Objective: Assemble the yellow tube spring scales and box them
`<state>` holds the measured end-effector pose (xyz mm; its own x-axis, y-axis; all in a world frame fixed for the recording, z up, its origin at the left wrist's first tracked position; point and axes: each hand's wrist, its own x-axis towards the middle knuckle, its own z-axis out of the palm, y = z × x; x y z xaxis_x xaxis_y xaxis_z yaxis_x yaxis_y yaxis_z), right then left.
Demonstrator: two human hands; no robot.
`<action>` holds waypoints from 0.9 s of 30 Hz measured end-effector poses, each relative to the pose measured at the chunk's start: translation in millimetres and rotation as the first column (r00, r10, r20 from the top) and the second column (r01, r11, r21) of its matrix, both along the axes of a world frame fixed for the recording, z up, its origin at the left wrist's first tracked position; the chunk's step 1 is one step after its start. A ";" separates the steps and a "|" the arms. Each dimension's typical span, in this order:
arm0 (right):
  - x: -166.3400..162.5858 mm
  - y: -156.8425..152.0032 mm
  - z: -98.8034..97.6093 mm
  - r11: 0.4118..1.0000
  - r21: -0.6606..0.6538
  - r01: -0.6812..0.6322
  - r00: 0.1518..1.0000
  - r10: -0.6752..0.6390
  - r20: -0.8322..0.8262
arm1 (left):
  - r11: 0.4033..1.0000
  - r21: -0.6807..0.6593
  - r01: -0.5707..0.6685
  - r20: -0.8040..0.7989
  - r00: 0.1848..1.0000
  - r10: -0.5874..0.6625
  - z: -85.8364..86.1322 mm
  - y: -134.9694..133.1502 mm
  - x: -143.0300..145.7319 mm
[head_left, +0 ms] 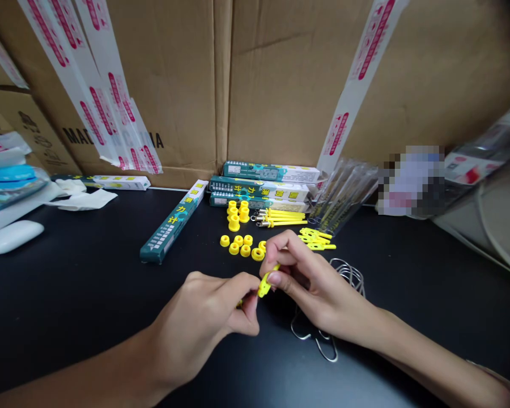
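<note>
Boxes [259,187] shut, contents probably hidden.

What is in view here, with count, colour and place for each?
table: one, black, underneath everything.
cardboard boxes: several, brown, taped, along the back.
long boxes: five, green and white, at the back.
caps: about a dozen, yellow, mid-table.
rods: a few, yellow, right of the caps.
clear sleeves: a bundle, right of the rods.
wire hooks: silver, count unclear, under the right wrist.
yellow part: one, pinched by both hands.
left hand: centre.
right hand: centre right.
</note>
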<state>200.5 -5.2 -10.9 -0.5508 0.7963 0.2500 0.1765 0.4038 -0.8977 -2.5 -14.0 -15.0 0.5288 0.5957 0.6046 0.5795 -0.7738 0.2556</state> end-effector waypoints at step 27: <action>5.5 5.5 4.8 0.994 0.104 -0.025 0.995 0.014 0.102 | 0.999 -0.024 0.041 -0.008 0.999 -0.041 -0.3 1.2 -0.8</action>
<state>206.0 0.3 -6.1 -0.5927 0.7575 0.2737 0.2551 0.4989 -0.8283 -3.3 -12.8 -15.3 0.5583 0.5874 0.5858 0.5495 -0.7909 0.2694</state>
